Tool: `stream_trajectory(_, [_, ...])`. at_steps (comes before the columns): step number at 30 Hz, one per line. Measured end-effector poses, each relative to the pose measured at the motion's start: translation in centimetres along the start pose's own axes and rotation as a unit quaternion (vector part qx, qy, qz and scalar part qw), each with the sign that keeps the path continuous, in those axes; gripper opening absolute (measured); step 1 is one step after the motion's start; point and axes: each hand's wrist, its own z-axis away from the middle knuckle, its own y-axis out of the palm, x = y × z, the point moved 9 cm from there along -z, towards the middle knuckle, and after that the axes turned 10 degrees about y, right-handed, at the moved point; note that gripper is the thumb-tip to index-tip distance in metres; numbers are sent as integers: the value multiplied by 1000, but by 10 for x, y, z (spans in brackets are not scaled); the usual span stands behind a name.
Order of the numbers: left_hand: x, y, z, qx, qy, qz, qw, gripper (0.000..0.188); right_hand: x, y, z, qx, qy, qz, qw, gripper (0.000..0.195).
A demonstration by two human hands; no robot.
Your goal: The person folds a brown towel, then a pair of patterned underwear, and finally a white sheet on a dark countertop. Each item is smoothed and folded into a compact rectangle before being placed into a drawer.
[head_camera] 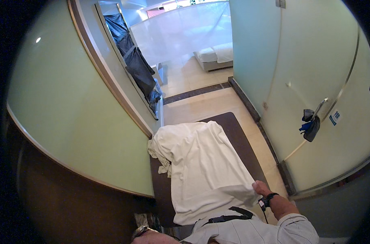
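A large white cloth (203, 164), perhaps a towel or sheet, lies spread with folds over a dark brown flat surface (233, 131). Its far left corner is bunched and hangs in crumpled folds. My right hand (261, 188) grips the cloth's near right edge, fingers closed on it, and a black band with a small device and cable circles that wrist. At the bottom edge my left wrist shows, wearing a metal watch (139, 231); the left hand itself is out of view. The near end of the cloth reaches my light checked shirt (249, 228).
Frosted glass panels stand left (66, 106) and right (294, 61). A metal door handle (320, 106) holds dark cloths (311, 128), above a pale stick (294, 151). Black plastic sheeting (131, 58) covers a tall panel. Beyond a hanging translucent sheet (178, 33) sits a low bed (215, 56).
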Motion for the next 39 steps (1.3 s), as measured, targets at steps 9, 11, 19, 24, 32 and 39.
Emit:
stream_trajectory(9, [92,-220,221,-54,-439,-312,841,31,-21,0,0,-12,15,11,1000,41])
stream_trajectory(11, [95,-263,312,-131,-527,-330,772,33,-10,1,-9,-22,-5,-3,1000,42])
stream_trajectory(19, [64,-337,652,-164,-702,-423,548,32,22,-38,-5,-72,-46,-11,996,35])
stream_trajectory(24, [18,-325,771,-211,-732,-447,468,39,37,-24,1,-24,-27,-52,998,37])
stream_trajectory(32, [33,-322,804,-127,-723,-528,428,52,16,-21,2,2,50,-21,999,36])
stream_trajectory(39, [39,-364,829,-233,-698,-589,333,61,1,-16,-8,10,70,-13,997,40])
